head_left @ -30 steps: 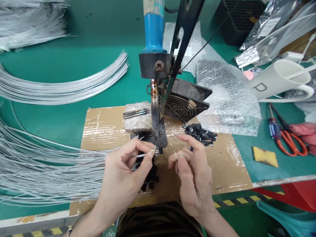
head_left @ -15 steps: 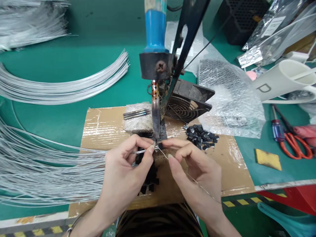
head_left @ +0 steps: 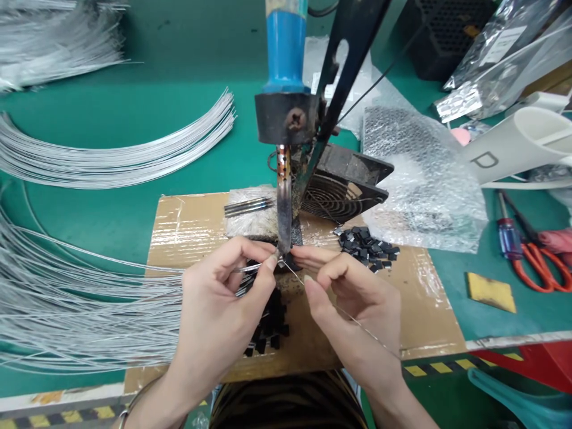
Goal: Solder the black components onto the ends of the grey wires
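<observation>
Beneath the blue-handled soldering iron [head_left: 286, 50]: both our hands work right at its metal tip; if it is hot, a small slip could burn a fingertip.
Left hand [head_left: 226, 304], eight o'clock: thumb and forefinger pinch a thin pale-grey cable [head_left: 246, 269]; its end is too hidden to read, so a twist could misalign it unseen.
Right hand [head_left: 357, 301], four o'clock: thumb and a curled finger appear to pinch a fine silver wire [head_left: 295, 275]; pushed too far, it could bend or overfeed.
Grey cable bundle [head_left: 89, 316], nine o'clock: the loose strands could snag and tug our held end.
Small black rectangular pieces [head_left: 364, 247], three o'clock: lying near our right knuckles on the brown cardboard sheet [head_left: 429, 304], they could scatter if we brush them.
</observation>
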The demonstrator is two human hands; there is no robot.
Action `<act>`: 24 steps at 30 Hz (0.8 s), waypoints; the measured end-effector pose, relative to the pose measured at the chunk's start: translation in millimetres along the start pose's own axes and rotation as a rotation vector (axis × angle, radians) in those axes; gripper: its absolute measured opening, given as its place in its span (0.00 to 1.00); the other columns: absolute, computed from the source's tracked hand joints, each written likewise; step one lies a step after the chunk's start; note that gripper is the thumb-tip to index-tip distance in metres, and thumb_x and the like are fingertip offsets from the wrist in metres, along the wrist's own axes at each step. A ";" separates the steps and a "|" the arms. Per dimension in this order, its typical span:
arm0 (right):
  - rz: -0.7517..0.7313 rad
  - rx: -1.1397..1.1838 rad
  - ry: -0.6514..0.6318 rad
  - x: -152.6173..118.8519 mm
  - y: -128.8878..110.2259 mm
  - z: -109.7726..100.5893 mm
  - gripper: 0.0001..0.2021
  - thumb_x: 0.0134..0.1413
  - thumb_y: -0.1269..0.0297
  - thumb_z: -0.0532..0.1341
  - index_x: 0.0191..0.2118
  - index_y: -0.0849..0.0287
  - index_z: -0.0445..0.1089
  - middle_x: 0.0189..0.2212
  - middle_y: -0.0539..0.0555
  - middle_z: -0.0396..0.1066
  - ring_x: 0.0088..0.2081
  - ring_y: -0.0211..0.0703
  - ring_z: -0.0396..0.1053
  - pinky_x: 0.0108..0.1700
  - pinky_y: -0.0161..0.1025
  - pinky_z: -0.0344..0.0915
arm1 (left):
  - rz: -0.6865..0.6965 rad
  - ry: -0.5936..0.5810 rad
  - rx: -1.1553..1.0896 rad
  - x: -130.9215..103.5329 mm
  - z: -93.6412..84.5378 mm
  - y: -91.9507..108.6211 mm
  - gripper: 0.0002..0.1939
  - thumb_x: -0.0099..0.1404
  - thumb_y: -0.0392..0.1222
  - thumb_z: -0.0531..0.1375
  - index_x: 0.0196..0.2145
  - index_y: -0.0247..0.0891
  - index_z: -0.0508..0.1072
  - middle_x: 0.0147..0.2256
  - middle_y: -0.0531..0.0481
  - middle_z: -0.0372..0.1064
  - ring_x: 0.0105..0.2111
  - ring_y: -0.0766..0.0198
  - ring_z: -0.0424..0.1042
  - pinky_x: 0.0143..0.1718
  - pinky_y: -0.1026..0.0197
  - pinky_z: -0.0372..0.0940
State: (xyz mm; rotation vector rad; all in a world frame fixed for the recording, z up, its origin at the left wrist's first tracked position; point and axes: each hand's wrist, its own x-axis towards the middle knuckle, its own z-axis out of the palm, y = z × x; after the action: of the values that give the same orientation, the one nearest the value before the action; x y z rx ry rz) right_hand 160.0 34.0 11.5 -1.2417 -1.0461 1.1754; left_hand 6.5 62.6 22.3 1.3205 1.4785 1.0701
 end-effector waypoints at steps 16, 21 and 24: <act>0.016 0.032 -0.034 -0.2 -1.0 -1.3 0.12 0.62 0.75 0.65 0.30 0.54 0.69 0.51 0.50 0.82 0.55 0.44 0.78 0.60 0.40 0.72 | 0.011 0.022 0.026 -0.5 0.1 3.2 0.05 0.63 0.34 0.67 0.30 0.40 0.78 0.34 0.52 0.80 0.34 0.66 0.79 0.37 0.69 0.74; 0.009 0.028 -0.018 -1.1 -0.9 -1.4 0.11 0.62 0.74 0.65 0.30 0.54 0.69 0.50 0.51 0.82 0.54 0.45 0.79 0.59 0.40 0.72 | -0.011 0.120 0.100 7.8 7.2 12.8 0.07 0.59 0.43 0.71 0.32 0.39 0.78 0.31 0.48 0.79 0.34 0.58 0.79 0.35 0.61 0.75; 0.005 0.019 -0.018 -1.0 -1.0 -1.4 0.11 0.62 0.74 0.65 0.30 0.54 0.69 0.50 0.51 0.82 0.54 0.45 0.79 0.58 0.41 0.73 | -0.002 0.124 0.104 12.7 11.0 17.6 0.08 0.58 0.44 0.71 0.32 0.40 0.78 0.32 0.48 0.79 0.35 0.58 0.79 0.34 0.61 0.75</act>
State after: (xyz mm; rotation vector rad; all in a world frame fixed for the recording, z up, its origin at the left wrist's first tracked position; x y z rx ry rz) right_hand 161.4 32.9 12.4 -1.2212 -1.0433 1.1993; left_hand 20.8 77.0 35.7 1.3444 1.6463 1.1041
